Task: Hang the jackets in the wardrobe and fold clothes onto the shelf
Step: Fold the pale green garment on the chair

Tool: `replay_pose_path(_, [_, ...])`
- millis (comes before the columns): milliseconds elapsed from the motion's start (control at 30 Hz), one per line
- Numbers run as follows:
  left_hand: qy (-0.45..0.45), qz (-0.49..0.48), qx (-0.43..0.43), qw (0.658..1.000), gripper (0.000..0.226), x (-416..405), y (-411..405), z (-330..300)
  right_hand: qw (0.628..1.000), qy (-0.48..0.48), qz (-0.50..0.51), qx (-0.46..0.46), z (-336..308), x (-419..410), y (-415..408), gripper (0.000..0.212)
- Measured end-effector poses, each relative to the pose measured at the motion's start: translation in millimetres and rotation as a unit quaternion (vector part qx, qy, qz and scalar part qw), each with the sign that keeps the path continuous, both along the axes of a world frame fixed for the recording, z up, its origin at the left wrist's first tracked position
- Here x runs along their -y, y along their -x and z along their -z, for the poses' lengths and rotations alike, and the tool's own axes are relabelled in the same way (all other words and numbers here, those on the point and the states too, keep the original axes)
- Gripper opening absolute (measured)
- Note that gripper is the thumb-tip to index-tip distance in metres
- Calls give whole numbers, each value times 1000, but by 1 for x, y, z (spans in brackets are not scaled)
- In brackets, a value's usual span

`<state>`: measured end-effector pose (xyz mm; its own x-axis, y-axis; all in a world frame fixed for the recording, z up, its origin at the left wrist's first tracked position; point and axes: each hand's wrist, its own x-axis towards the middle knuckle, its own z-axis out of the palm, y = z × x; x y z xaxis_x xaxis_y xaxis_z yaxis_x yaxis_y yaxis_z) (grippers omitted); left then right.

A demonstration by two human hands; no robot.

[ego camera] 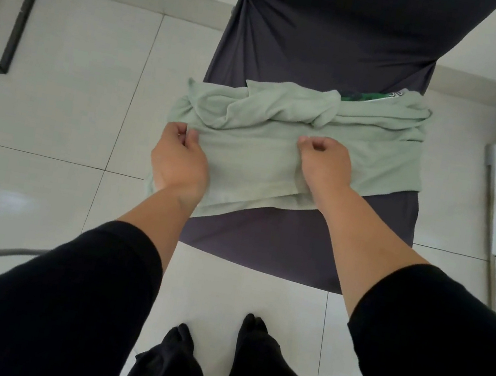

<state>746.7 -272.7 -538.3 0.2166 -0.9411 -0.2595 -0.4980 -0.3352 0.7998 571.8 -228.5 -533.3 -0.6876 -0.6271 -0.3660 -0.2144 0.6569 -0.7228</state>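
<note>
On the chair seat (263,243) lies the green shirt (246,154), which my left hand (179,156) and right hand (323,164) pinch at its fold; I should keep the edges aligned and taut.

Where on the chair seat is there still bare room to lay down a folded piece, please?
Bare seat shows only along the near edge, below the light green garment. The rest is crowded: the left hand and right hand pinch the garment, bunched toward the backrest.

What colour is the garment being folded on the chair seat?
Pale sage green, plain; the garment shows clearly in the head view.
</note>
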Motion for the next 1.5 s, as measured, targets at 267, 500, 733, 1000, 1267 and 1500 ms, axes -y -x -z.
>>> replay_pose_path(267, [109,104,260,954,46,-17,28,-11,990,32,-41,-130,-1,-27,15,25])
replay_pose_path(500, [306,483,258,779,22,-63,74,8,944,-37,28,-327,9,-93,76,32])
replay_pose_path(733, [320,513,361,710,36,-72,126,8,940,-57,-62,-332,11,-106,121,29])
replay_pose_path(1000, [222,534,391,716,53,-79,142,3,909,-145,-101,-378,9,-117,135,27])
replay_pose_path(1267, [215,579,377,690,54,-106,123,-4,909,-154,-66,-382,12,-184,103,14])
replay_pose_path(1500, [239,608,350,671,49,-117,107,4,912,-171,-30,-370,11,-208,78,18])
